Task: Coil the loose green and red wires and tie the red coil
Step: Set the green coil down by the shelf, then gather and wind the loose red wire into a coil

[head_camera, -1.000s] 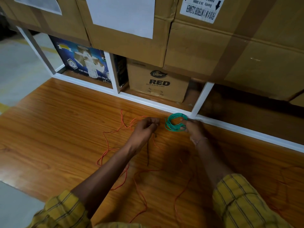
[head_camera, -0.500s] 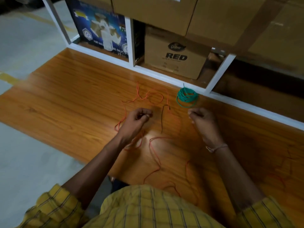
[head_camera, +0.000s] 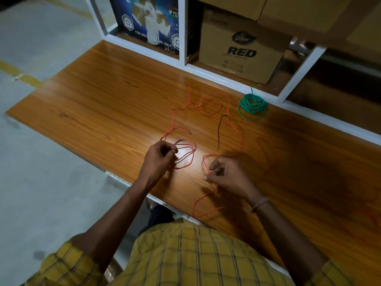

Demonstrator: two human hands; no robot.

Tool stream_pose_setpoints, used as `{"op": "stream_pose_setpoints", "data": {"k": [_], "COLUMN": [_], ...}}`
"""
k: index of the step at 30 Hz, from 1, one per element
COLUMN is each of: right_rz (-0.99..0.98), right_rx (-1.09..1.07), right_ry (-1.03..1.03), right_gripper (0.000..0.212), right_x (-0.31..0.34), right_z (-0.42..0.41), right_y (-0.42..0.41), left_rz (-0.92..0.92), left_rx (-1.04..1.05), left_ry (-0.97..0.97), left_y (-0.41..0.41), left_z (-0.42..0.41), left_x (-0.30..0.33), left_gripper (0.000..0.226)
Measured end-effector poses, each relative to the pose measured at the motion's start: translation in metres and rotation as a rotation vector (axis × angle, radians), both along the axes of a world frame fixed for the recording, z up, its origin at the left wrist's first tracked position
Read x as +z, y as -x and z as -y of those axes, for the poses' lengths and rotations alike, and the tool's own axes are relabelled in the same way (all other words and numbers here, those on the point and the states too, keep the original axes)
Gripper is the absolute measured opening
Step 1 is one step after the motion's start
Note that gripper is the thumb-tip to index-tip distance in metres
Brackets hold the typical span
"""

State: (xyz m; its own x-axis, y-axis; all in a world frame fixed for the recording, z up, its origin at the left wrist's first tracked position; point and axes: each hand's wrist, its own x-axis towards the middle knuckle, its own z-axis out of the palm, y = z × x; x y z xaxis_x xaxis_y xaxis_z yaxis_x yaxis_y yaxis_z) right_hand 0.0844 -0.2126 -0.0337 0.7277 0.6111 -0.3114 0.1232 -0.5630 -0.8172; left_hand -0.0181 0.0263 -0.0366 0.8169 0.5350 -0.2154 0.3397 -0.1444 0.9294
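Head view: green coil done, lying at back of tabletop near shelf frame. Red wire mostly loose, sprawled mid-tabletop. Left hand pinching first few red loops in curled fingers; right hand curled, pinching slack strand beside them. Step in hand, likely: winding red coil. Next: feeding slack into loops without tangles.

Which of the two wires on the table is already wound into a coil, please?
The green wire, lying bundled near the shelf frame; the red wire sprawls loose across the table.
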Motion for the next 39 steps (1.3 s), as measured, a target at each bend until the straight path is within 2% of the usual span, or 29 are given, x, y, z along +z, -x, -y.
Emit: {"op": "stream_pose_setpoints", "data": {"k": [3, 9, 12, 14, 16, 19, 22, 25, 27, 29, 31, 34, 36, 39], "right_rz": [0.103, 0.210, 0.325, 0.421, 0.487, 0.490, 0.489, 0.583, 0.598, 0.513, 0.390, 0.156, 0.078, -0.041], "right_rx": [-0.042, -0.134, -0.150, -0.163, -0.115, 0.036, 0.120, 0.156, 0.149, 0.102, 0.001, -0.133, -0.165, -0.212], "right_ry": [0.057, 0.133, 0.232, 0.227, 0.133, 0.032, 0.094, 0.222, 0.218, 0.152, 0.074, -0.026, -0.074, -0.156], "right_gripper": [0.023, 0.029, 0.025, 0.022, 0.016, 0.017, 0.015, 0.013, 0.011, 0.005, 0.008, 0.008, 0.007, 0.008], "right_x": [-0.009, -0.003, 0.004, 0.010, 0.018, 0.020, 0.008, 0.000, -0.001, -0.001, 0.000, 0.004, 0.009, 0.023], "right_z": [-0.008, -0.008, -0.015, -0.026, -0.043, -0.084, -0.124, -0.145, -0.148, -0.144, -0.141, -0.137, -0.135, -0.138], "right_y": [0.002, -0.013, -0.014, -0.015, -0.017, -0.019, -0.019, -0.018, -0.018, -0.017, -0.015, -0.010, -0.006, 0.000], "left_rz": [-0.026, -0.089, -0.063, -0.060, -0.076, -0.091, -0.102, -0.123, -0.128, -0.138, -0.160, -0.178, -0.120, -0.001], "left_rx": [0.014, -0.105, -0.040, 0.023, 0.049, 0.021, -0.038, -0.090, -0.134, -0.160, -0.164, -0.175, -0.213, -0.328], "left_ry": [-0.105, -0.295, -0.325, -0.309, -0.298, -0.323, -0.351, -0.355, -0.350, -0.342, -0.317, -0.124, -0.006, 0.012], "left_y": [0.007, 0.004, -0.003, -0.008, -0.013, -0.020, -0.025, -0.029, -0.030, -0.031, -0.033, -0.038, -0.038, -0.035], "left_z": [-0.004, -0.012, -0.022, -0.033, -0.045, -0.062, -0.073, -0.082, -0.087, -0.090, -0.095, -0.101, -0.105, -0.108], "left_x": [-0.006, -0.009, -0.008, -0.008, -0.009, -0.012, -0.011, -0.013, -0.014, -0.014, -0.016, -0.015, -0.013, -0.008], "left_gripper": [0.014, 0.011, 0.009, 0.009, 0.010, 0.010, 0.013, 0.017, 0.017, 0.016, 0.013, 0.013, 0.011, 0.009]}}
